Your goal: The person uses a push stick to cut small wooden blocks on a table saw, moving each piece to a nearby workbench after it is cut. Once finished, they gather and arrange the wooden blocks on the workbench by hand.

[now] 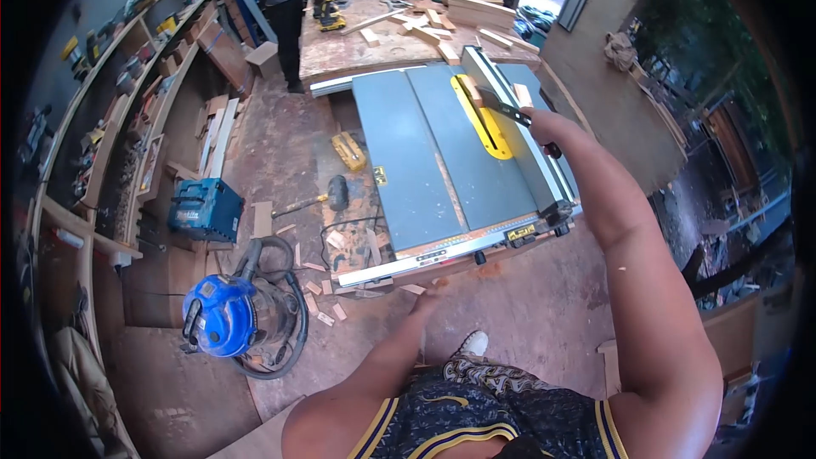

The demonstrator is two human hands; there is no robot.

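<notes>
our right hand (537, 121) grips a small wood block (522, 95) against the fence (510, 119) on the table saw (425, 161), beside the yellow guard (482, 119); our left hand (427, 296) rests loosely open by the front rail (442, 253).

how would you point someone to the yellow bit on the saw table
Start at the grey table saw in the middle of the workshop floor. On its top, beside the right hand, lies the yellow blade guard, the only bright yellow strip on that grey surface.

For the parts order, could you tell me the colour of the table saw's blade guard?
Yellow, clearest in the head view: blade guard.
</notes>
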